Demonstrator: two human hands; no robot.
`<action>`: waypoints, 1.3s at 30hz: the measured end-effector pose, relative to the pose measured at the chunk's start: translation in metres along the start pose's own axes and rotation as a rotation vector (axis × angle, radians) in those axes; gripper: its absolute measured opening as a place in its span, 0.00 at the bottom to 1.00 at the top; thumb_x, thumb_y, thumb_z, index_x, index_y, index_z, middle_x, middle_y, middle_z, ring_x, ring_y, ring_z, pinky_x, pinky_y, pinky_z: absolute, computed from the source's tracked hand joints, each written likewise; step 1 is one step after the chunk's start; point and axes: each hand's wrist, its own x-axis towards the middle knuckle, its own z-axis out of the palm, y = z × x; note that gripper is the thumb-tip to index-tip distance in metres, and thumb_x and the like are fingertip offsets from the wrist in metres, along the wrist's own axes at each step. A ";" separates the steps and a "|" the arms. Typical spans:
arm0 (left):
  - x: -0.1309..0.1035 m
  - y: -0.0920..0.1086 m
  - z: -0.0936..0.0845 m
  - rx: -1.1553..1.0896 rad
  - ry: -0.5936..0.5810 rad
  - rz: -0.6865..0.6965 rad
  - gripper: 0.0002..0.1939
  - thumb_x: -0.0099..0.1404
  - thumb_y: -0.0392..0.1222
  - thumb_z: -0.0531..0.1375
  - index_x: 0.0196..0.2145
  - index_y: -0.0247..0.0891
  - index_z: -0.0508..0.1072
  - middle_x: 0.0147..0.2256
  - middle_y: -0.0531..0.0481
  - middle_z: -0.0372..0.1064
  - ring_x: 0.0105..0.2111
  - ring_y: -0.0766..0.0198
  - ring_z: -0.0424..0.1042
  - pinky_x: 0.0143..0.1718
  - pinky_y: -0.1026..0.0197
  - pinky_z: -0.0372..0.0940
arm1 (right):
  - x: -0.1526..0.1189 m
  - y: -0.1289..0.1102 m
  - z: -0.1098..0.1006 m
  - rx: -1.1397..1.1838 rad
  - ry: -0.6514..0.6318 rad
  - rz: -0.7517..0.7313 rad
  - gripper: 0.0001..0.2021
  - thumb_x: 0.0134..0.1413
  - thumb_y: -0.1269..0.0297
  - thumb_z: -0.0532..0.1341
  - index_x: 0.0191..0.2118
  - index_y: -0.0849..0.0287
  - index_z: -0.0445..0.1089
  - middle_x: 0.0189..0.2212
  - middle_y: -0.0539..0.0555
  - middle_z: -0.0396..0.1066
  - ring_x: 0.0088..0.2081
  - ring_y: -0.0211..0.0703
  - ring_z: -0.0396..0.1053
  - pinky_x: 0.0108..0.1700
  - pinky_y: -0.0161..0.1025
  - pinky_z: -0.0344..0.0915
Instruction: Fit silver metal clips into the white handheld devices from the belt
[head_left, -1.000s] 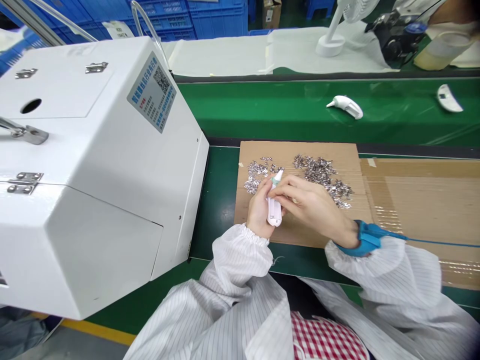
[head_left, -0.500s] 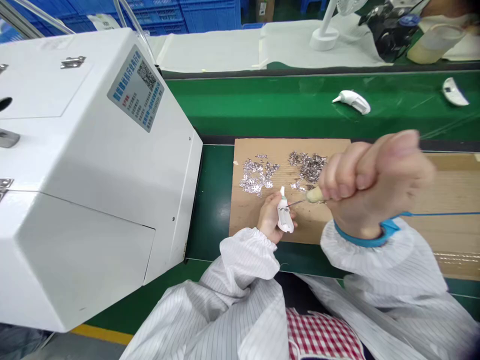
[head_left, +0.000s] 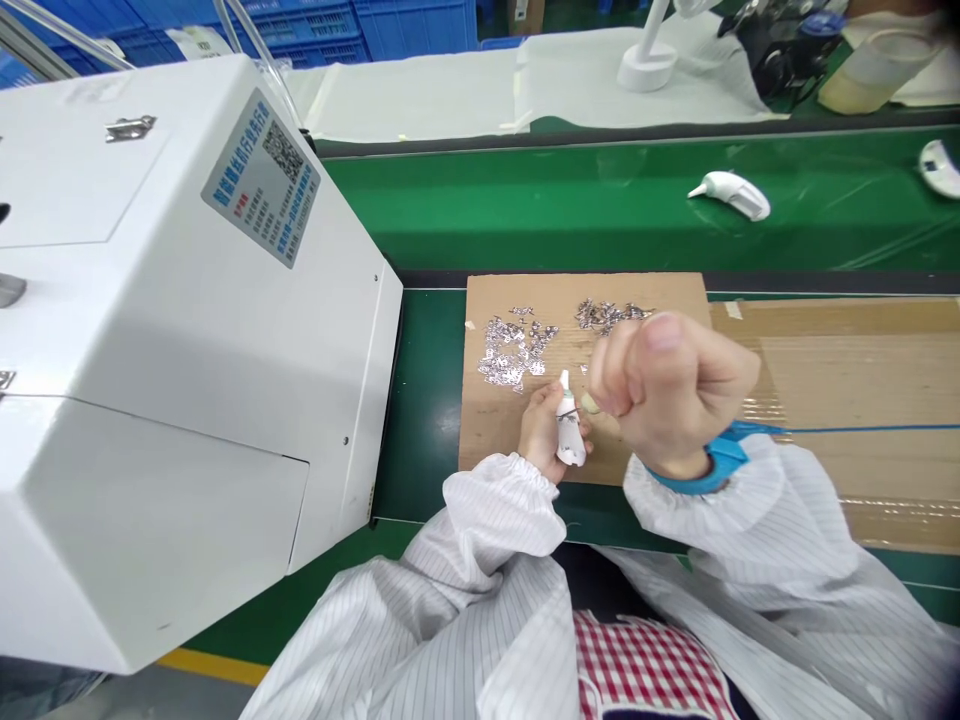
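Observation:
My left hand (head_left: 541, 428) grips a small white plastic device (head_left: 568, 428) upright over a cardboard sheet (head_left: 487, 430). My right hand (head_left: 667, 385) is a closed fist raised just right of the device. A pale wooden-looking tool handle (head_left: 592, 403) pokes out of the fist toward the device's tip; the tool's end is hidden. Two heaps of small shiny metal clips lie on the cardboard beyond the hands, one on the left (head_left: 514, 348) and one on the right (head_left: 607, 315). A blue wrist strap (head_left: 720, 462) with a cord sits on my right wrist.
A large white machine housing (head_left: 187, 330) fills the left side. Behind the cardboard runs a green conveyor belt (head_left: 525, 210) carrying a white device (head_left: 731, 192) and another white part (head_left: 941, 165). A fan base (head_left: 645, 65) and blue crates stand beyond.
My right hand left the device, rose as a fist with the tool, and has now come back down and left toward the device's tip. My left hand keeps the device.

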 end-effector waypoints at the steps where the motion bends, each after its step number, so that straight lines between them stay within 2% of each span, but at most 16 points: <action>1: 0.000 0.000 0.000 0.006 0.002 0.002 0.10 0.62 0.39 0.60 0.35 0.40 0.59 0.20 0.58 0.60 0.14 0.70 0.62 0.16 0.69 0.56 | 0.000 0.000 0.000 -0.008 -0.007 -0.002 0.24 0.67 0.58 0.56 0.17 0.55 0.55 0.13 0.44 0.53 0.14 0.32 0.55 0.16 0.36 0.51; 8: -0.005 0.010 -0.001 0.038 -0.066 -0.094 0.08 0.68 0.45 0.55 0.37 0.41 0.59 0.24 0.56 0.63 0.13 0.69 0.61 0.12 0.66 0.56 | 0.013 -0.004 -0.007 0.070 0.168 0.005 0.26 0.65 0.60 0.58 0.16 0.55 0.52 0.11 0.43 0.48 0.11 0.31 0.48 0.13 0.35 0.45; 12: -0.005 0.009 -0.001 0.053 -0.062 -0.088 0.07 0.70 0.45 0.53 0.37 0.41 0.58 0.25 0.56 0.63 0.13 0.70 0.61 0.12 0.67 0.57 | 0.013 -0.003 -0.011 0.018 0.169 0.037 0.26 0.65 0.57 0.57 0.16 0.54 0.51 0.11 0.43 0.47 0.11 0.32 0.47 0.14 0.35 0.46; 16: -0.005 0.009 -0.002 0.053 -0.080 -0.083 0.09 0.68 0.47 0.56 0.37 0.41 0.59 0.25 0.56 0.63 0.14 0.70 0.62 0.13 0.67 0.57 | 0.011 -0.002 -0.010 0.030 0.178 0.054 0.27 0.65 0.56 0.58 0.15 0.54 0.51 0.11 0.43 0.48 0.11 0.32 0.48 0.14 0.36 0.46; 23: -0.005 0.004 -0.002 0.041 -0.083 -0.037 0.13 0.64 0.47 0.60 0.38 0.42 0.59 0.24 0.57 0.63 0.12 0.70 0.59 0.11 0.68 0.55 | 0.002 0.003 -0.004 0.101 0.086 0.070 0.25 0.66 0.59 0.57 0.17 0.55 0.54 0.12 0.43 0.52 0.13 0.31 0.51 0.15 0.35 0.50; 27: -0.012 0.012 -0.001 0.088 -0.068 -0.081 0.09 0.67 0.44 0.58 0.39 0.41 0.60 0.25 0.55 0.64 0.13 0.69 0.61 0.11 0.67 0.57 | 0.006 -0.001 -0.016 0.167 0.144 0.083 0.25 0.62 0.58 0.60 0.16 0.55 0.55 0.11 0.43 0.51 0.12 0.30 0.50 0.13 0.34 0.48; 29: -0.014 0.031 0.005 0.133 -0.086 -0.121 0.04 0.69 0.41 0.53 0.39 0.39 0.61 0.25 0.53 0.64 0.14 0.67 0.63 0.12 0.65 0.60 | 0.014 -0.009 -0.032 0.200 0.240 0.089 0.27 0.57 0.53 0.65 0.14 0.55 0.53 0.11 0.42 0.49 0.11 0.29 0.46 0.11 0.35 0.44; 31: -0.009 0.064 0.017 0.160 -0.121 -0.111 0.04 0.70 0.36 0.49 0.40 0.36 0.63 0.25 0.50 0.64 0.16 0.66 0.65 0.13 0.64 0.62 | 0.020 -0.015 -0.052 0.135 0.358 0.078 0.28 0.54 0.50 0.66 0.14 0.54 0.52 0.11 0.43 0.48 0.11 0.30 0.43 0.09 0.36 0.41; 34: 0.025 0.127 0.050 0.128 -0.127 0.055 0.05 0.72 0.37 0.50 0.43 0.36 0.64 0.27 0.50 0.63 0.20 0.69 0.67 0.17 0.68 0.65 | 0.019 -0.015 -0.076 -0.034 0.458 0.092 0.25 0.59 0.52 0.62 0.15 0.52 0.52 0.12 0.44 0.47 0.12 0.34 0.43 0.11 0.38 0.41; 36: 0.063 0.170 0.077 0.092 -0.032 0.245 0.09 0.73 0.37 0.49 0.49 0.36 0.63 0.31 0.49 0.63 0.25 0.68 0.70 0.24 0.66 0.71 | 0.011 -0.004 -0.084 -0.131 0.420 0.169 0.24 0.61 0.55 0.60 0.16 0.52 0.54 0.12 0.44 0.48 0.12 0.35 0.46 0.13 0.38 0.43; 37: 0.085 0.188 0.089 0.103 -0.007 0.291 0.12 0.74 0.36 0.48 0.52 0.34 0.61 0.34 0.47 0.65 0.30 0.66 0.72 0.29 0.64 0.73 | 0.005 0.004 -0.086 -0.221 0.358 0.222 0.23 0.61 0.56 0.60 0.16 0.52 0.56 0.12 0.44 0.51 0.13 0.35 0.50 0.15 0.38 0.46; 39: 0.126 0.215 0.109 0.164 0.022 0.354 0.16 0.75 0.38 0.47 0.58 0.31 0.58 0.42 0.42 0.67 0.38 0.63 0.74 0.37 0.62 0.74 | -0.006 0.023 -0.086 -0.496 0.127 0.337 0.17 0.59 0.58 0.62 0.21 0.55 0.64 0.15 0.46 0.63 0.18 0.37 0.61 0.21 0.37 0.56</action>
